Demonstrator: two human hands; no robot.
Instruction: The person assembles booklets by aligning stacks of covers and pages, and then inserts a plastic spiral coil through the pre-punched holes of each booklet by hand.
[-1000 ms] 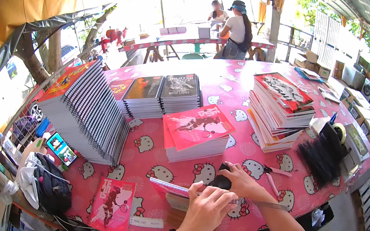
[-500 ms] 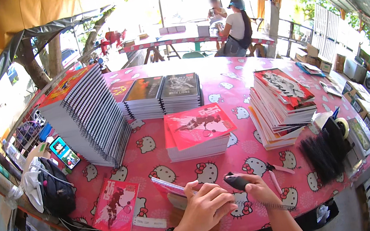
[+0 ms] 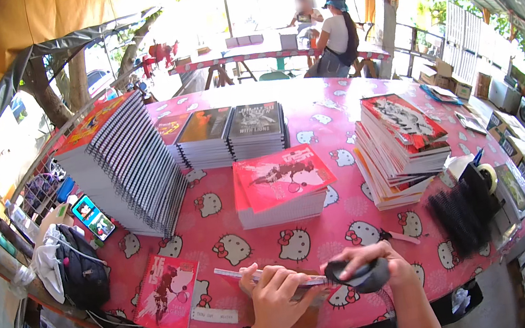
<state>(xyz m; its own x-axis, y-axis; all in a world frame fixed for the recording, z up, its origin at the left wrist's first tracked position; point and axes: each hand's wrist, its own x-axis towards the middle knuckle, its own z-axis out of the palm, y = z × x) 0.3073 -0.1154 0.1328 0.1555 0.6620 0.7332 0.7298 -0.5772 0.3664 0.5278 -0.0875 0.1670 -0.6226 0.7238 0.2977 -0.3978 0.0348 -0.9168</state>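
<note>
My left hand (image 3: pixel 277 299), a dark watch on its wrist, is closed over a thin unbound book (image 3: pixel 310 281) held on edge near the table's front side. My right hand (image 3: pixel 384 261) grips a black rounded handheld tool (image 3: pixel 366 276) at the book's right end; whether they touch I cannot tell. Beneath my right hand, a dark plastic coil (image 3: pixel 387 302) shows in part. Beyond that hand lie pink-handled pliers (image 3: pixel 401 237), partly covered. A red-covered book (image 3: pixel 168 297) rests flat to the left of my left hand.
A red-topped book pile (image 3: pixel 283 210) stands ahead, with a loose stack (image 3: pixel 403 141) right of it. Tall coil-bound books (image 3: pixel 132 164) rise at left, near a phone (image 3: pixel 92 217) and black bag (image 3: pixel 84 274). Black coils (image 3: pixel 457 222) lie right. Two people (image 3: pixel 336 42) sit at a far table.
My right hand has brought the black tool down and right, turning it toward the book's end. My left hand has shifted slightly left and down, and the book's edge now lies flatter.
</note>
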